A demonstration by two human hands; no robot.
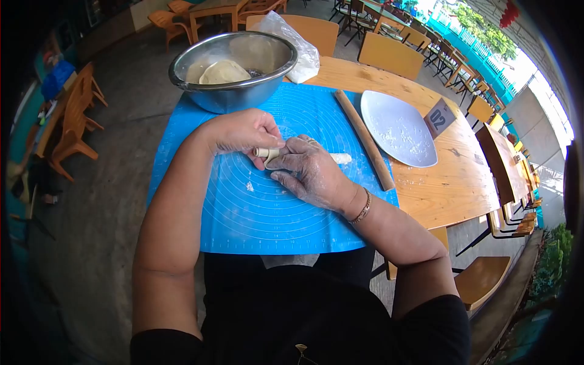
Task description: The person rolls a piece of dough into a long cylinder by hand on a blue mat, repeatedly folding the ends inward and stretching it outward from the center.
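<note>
Both my hands meet over the blue mat (243, 213), around a pale strip of dough (267, 153). My left hand (246, 132) pinches the dough near its rolled end, fingers closed. Flour coats my right hand (313, 170), whose fingers press on the same dough from the other side. A white end of dough (342, 159) sticks out past the right hand's knuckles. The middle of the dough is hidden under my fingers. Small flour crumbs (250, 186) lie on the mat below the hands.
A metal bowl (234, 94) holding a dough lump (224, 72) stands behind my left hand, beside a plastic bag (298, 55). Rightward lie a wooden rolling pin (365, 140), a floured white plate (398, 128) and a number card (439, 117). Chairs surround the wooden table (450, 188).
</note>
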